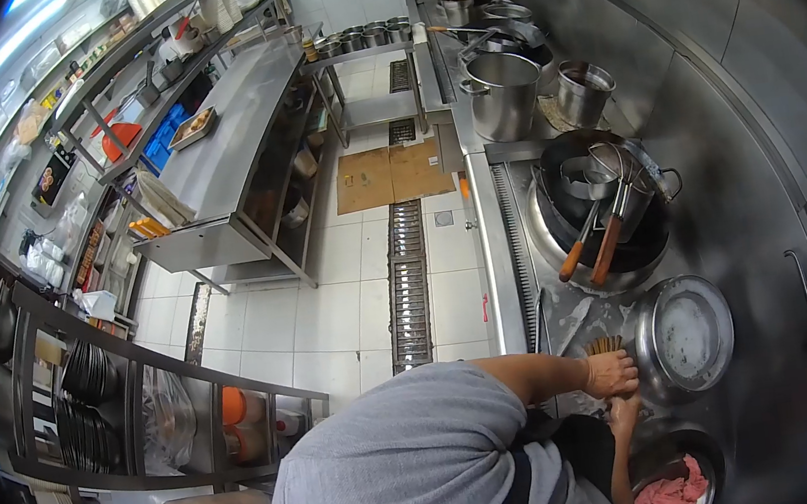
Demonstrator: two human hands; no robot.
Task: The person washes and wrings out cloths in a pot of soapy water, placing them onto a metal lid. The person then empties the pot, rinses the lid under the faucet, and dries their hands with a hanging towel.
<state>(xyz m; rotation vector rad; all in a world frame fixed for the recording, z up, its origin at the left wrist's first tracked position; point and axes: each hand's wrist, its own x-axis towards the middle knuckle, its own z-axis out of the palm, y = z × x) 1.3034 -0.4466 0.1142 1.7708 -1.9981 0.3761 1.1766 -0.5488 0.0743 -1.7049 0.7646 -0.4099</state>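
My left hand (610,375) is closed around a brush (604,344) whose stiff tan bristles stick out beyond the fist, over the wet steel counter. Right beside it, touching or nearly touching, my right hand (624,410) is closed too; what lies inside it is hidden. A round steel pan with a pale, wet inside (693,332) sits close to both hands. Near my right forearm, a pink cloth (675,491) lies in a dark round basin (702,447).
A dark wok (562,187) holds strainers and wooden-handled ladles (608,249). Farther along stand a tall steel pot (505,93) and a smaller pot (587,93). Cardboard (392,175) lies on the tiled floor beside a drain grate (407,282). A steel worktable (236,121) and shelves stand left.
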